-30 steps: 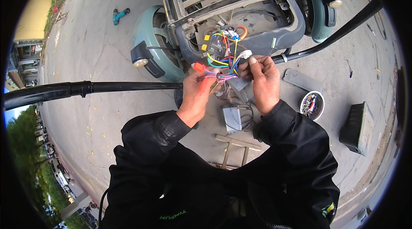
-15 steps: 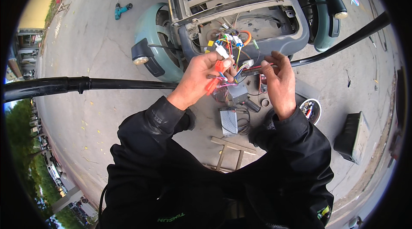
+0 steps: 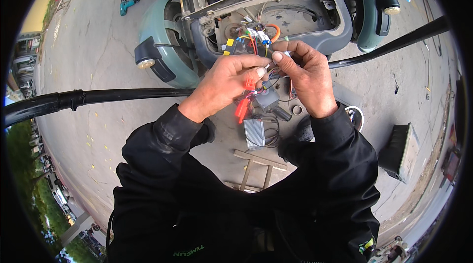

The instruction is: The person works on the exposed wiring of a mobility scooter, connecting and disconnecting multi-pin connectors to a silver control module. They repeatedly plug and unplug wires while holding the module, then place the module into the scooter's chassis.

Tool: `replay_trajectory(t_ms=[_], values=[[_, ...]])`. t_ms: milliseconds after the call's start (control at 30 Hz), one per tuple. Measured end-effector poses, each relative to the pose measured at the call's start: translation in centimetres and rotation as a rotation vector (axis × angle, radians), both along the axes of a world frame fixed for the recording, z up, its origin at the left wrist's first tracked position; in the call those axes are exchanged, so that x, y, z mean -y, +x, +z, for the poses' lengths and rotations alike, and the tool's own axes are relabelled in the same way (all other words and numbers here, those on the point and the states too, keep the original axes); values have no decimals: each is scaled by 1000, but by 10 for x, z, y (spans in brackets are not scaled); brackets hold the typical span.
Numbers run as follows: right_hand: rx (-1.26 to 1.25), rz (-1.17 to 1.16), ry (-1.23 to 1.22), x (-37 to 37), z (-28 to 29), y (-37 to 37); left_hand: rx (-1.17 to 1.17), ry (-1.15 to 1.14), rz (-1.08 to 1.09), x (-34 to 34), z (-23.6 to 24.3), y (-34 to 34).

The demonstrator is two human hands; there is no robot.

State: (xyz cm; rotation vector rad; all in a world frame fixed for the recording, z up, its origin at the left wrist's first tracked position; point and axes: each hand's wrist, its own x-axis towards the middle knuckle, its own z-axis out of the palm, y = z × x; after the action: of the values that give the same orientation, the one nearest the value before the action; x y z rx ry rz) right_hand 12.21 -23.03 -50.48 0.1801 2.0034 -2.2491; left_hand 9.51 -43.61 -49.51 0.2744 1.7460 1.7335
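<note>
My left hand (image 3: pixel 219 84) is closed in a pinch on a thin wire (image 3: pixel 268 66), its light tip showing at the fingertips. My right hand (image 3: pixel 311 77) meets it there, thumb and fingers pressed together; whatever is between them is too small to make out. A red plastic connector (image 3: pixel 250 83) hangs under my left fingers, with a longer red piece (image 3: pixel 241 109) below. Beyond the fingertips, white connectors (image 3: pixel 257 35) and coloured wires spill from the vehicle's grey front body (image 3: pixel 320 40). A thick orange cable (image 3: pixel 277 30) loops beside them.
Black handlebars stretch left (image 3: pixel 108 95) and right (image 3: pixel 389 51). Teal fenders (image 3: pixel 160 31) flank the open body. On the ground lie a teal drill (image 3: pixel 129 4), a finned silver box (image 3: pixel 254 134), a tape ring (image 3: pixel 297 110), a wooden stool (image 3: pixel 258 159) and a black crate (image 3: pixel 395 152).
My right hand has moved left and closed its fingers, meeting my left fingertips. The white connector seen by my left fingers is out of sight, and the red pieces hang lower.
</note>
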Motion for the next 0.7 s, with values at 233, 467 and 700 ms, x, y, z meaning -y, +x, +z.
replay_trajectory(t_ms=[233,467,700], values=[[2,16,7,-2,1,6,-41,-112,15,2,4,-2],[-8,142,67,-7,-1,3,-17,-83,59,1,1,-2],[-293,162,492,-5,1,4,73,43,147,-2,-2,-2]])
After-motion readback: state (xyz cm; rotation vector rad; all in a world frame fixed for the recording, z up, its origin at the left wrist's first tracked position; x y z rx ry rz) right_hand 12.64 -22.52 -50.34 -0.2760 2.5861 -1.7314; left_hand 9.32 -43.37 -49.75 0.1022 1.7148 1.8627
